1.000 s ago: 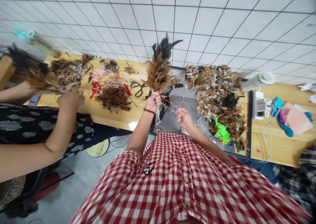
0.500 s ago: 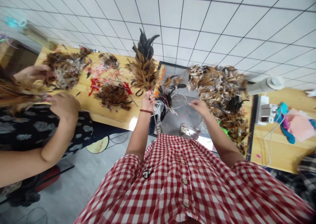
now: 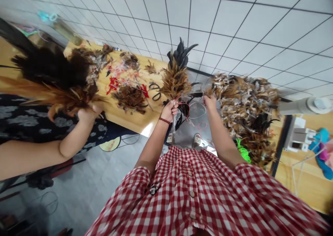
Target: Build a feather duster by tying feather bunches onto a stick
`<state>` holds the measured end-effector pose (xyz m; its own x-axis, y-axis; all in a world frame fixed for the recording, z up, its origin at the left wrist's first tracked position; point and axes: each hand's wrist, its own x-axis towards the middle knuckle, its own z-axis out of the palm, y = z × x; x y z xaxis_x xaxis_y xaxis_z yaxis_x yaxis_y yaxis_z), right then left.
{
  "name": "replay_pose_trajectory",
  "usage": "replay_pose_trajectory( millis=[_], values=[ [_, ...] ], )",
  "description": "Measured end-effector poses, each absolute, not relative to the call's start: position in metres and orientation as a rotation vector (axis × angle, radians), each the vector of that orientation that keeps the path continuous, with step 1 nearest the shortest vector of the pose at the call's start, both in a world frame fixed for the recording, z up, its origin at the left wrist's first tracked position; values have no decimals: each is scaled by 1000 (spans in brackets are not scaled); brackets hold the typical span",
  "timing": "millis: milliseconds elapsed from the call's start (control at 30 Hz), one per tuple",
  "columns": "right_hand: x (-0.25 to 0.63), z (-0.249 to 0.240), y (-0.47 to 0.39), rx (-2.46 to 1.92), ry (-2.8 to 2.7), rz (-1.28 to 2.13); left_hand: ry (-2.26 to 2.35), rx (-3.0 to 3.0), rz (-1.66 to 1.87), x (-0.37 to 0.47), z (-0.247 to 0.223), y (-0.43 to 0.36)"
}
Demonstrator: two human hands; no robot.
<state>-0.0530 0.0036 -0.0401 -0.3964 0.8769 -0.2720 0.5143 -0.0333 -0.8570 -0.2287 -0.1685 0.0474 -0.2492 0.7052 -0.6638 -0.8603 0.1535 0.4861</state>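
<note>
My left hand, with a beaded bracelet at the wrist, is closed round the base of an upright feather bundle, brown below with black feathers on top. Beside that hand hang a thin red cord and dark feathers. To the right, my right hand is at the left edge of a large pile of brown and white feathers. Its fingers are closed together at some feathers, and what they grip is too small to make out. A pale wire ring lies between my hands.
At the left, another person's hand holds a large brown and black feather bundle. Black scissors and a brown feather heap lie on the wooden table. Green cord is near my right forearm.
The view has shifted, with most things now further right. My right hand has moved up to the feather pile's edge. The other person's feather bundle has swung upward. The scissors show more fully.
</note>
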Motion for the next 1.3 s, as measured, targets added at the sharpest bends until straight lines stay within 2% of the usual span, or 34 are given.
replay_pose_trajectory(
  millis=[133,233,400,567,800,967,1033,1200,1233,1300],
  values=[
    [-48,-2,-64,-1294,-1414,1925,1023,-187,1460,-217,33,-157],
    [-69,21,-97,-1073,-1340,2056,1061,-223,1469,-202,33,-144],
    [-91,25,-96,-1133,-1310,1830,1049,-241,1485,-184,43,-132],
    [-87,15,-88,-1245,-1367,1612,1049,-95,1513,-175,47,-133],
    [-82,25,-82,-1344,-1515,1410,1064,99,1430,-170,54,-143],
    [-71,25,-74,-1251,-1533,1253,1148,112,1414,-170,66,-144],
    [-66,22,-75,-1134,-1444,1391,1175,108,1437,-170,71,-142],
    [-41,20,-85,-867,-1468,2202,1356,315,1385,-176,74,-134],
    [-32,24,-86,-891,-1497,2239,1451,408,1355,-180,73,-132],
    [-14,36,-85,-955,-1645,2092,1717,688,1254,-188,71,-128]
  ],
)
